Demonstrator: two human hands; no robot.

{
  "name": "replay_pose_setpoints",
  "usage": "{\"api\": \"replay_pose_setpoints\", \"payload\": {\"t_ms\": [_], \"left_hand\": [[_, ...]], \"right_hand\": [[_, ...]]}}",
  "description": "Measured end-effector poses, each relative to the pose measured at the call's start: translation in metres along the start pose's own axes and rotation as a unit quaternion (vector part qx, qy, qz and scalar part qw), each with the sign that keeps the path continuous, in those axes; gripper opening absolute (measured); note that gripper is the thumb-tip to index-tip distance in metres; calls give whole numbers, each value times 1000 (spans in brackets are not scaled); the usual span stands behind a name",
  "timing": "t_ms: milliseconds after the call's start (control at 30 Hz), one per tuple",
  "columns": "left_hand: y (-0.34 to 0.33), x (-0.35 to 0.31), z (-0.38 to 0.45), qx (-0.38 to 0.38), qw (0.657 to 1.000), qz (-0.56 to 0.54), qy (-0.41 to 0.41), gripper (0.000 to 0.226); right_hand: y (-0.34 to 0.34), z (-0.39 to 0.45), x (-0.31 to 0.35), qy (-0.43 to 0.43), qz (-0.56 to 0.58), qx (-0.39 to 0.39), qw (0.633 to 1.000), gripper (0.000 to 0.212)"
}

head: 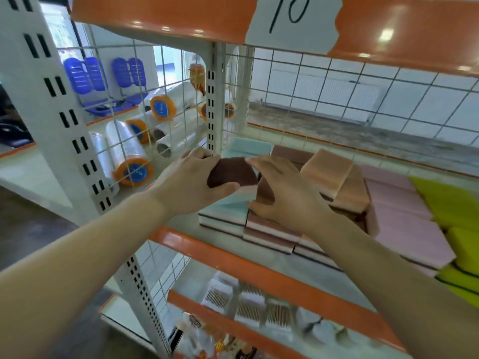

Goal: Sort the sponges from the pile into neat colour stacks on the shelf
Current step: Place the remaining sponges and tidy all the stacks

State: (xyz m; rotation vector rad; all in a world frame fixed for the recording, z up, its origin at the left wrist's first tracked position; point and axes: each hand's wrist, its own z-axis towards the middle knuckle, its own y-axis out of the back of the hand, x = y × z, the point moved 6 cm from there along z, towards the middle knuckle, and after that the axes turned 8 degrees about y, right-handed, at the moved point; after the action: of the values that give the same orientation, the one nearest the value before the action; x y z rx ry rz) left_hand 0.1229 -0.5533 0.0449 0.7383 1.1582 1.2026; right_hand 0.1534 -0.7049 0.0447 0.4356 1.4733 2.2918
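Sponges fill one shelf (228,246): left hand (193,183) grips one brown sponge (232,172); right hand (287,193), fingers spread, presses another stack (269,231).

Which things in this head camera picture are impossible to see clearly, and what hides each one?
- Sponge in the left hand: foam colour hidden, only the dark scrub side shows.
- Stack under the right hand: top covered by the palm.
- Yellow sponges: cut off by the right edge.
- Packets on the lower shelf: blurred, contents unclear.
- Paper sign: cut off by the top edge.
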Motion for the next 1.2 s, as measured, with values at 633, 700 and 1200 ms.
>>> {"api": "replay_pose_setpoints", "payload": {"t_ms": [633,700,1200], "left_hand": [[15,-26,-4,22,998,-42,-48,65],[16,-29,-4,17,998,-42,-53,68],[10,-41,-22,-92,987,60,-117,82]], "right_hand": [[19,-8,-4,10,8,-40,999,59],[23,-12,-7,2,16,-47,999,58],[36,-29,-23,-74,42,-99,991,56]]}}
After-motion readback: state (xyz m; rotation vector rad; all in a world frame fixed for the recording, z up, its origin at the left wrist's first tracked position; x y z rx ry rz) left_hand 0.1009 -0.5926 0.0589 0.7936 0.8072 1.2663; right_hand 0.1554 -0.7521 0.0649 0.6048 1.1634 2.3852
